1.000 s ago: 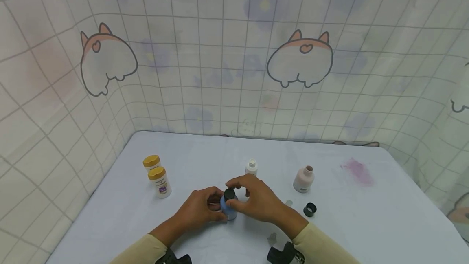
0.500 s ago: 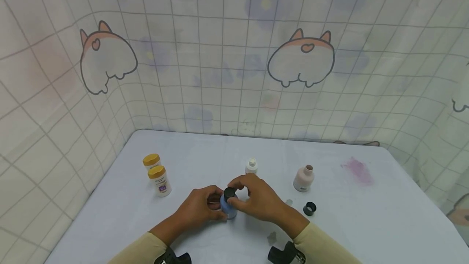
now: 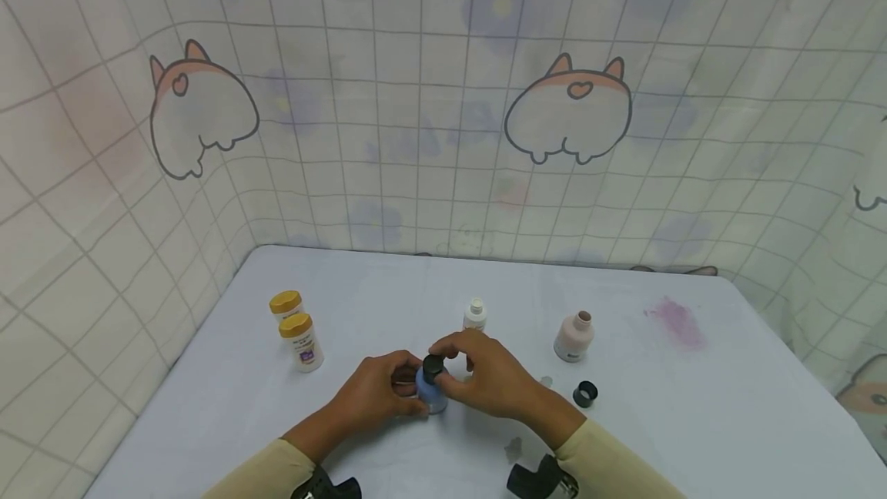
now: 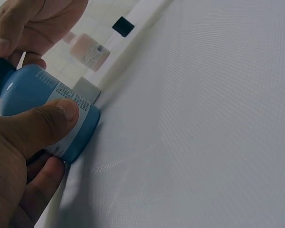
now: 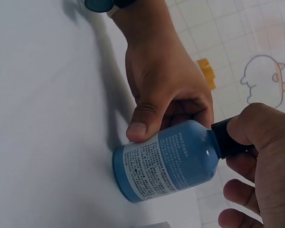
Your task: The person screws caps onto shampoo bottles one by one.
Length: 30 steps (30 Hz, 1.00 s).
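Note:
A blue bottle point(image 5: 185, 156) with a printed label stands upright on the white table between the two hands. My left hand point(image 3: 374, 393) grips its body, thumb on the label side, as the left wrist view shows. From the right, my right hand point(image 3: 488, 377) pinches the bottle's black cap point(image 5: 223, 138) between thumb and fingers. The cap sits on the bottle's neck. Just behind my right hand is a white bottle point(image 3: 475, 314), its lower part hidden in the head view.
An uncapped pale pink bottle point(image 3: 574, 339) stands to the right, with a loose black cap point(image 3: 585, 393) nearer me. Two white jars with yellow lids, one in front point(image 3: 302, 349) and one behind point(image 3: 286, 303), stand at left. A pink stain point(image 3: 679, 322) marks the table point(image 3: 693, 406).
My right thumb has shifted slightly to the right across the black cap. The left hand and the blue bottle have stayed in place.

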Motion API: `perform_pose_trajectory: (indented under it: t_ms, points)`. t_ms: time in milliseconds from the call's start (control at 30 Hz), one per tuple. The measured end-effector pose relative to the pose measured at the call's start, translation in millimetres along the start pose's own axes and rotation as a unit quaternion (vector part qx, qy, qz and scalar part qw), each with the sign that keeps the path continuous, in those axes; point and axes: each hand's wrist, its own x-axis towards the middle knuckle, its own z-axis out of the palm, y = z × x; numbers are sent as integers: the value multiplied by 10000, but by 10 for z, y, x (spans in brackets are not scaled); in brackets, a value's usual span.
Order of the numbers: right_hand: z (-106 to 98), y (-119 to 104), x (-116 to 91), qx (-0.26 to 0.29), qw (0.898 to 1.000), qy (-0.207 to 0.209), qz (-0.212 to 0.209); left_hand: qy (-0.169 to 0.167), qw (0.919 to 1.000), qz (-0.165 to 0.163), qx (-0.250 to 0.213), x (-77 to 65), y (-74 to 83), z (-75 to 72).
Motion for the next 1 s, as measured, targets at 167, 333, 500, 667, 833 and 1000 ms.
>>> perform_pose_trajectory:
  t_ms: [167, 333, 500, 667, 833, 1000]
  points:
    - [-2, 17, -1, 55, 9999, -42, -77, 22, 10000, 63, 1, 1, -5, 4]
    - [7, 39, 7, 247, 9988, -100, -413, 12, 10000, 12, -38, 3, -2, 10]
    - [15, 35, 4, 197, 9995, -56, -258, -26, 10000, -19, -67, 6, 8, 13]
    - [8, 33, 0, -24, 10000, 25, -54, -8, 10000, 26, -12, 6, 15, 5]
    - [8, 55, 2, 117, 9997, -14, -224, 22, 10000, 21, 22, 0, 10, 0]
    - [17, 60, -3, 172, 9994, -76, -273, -6, 10000, -27, -14, -3, 9, 2]
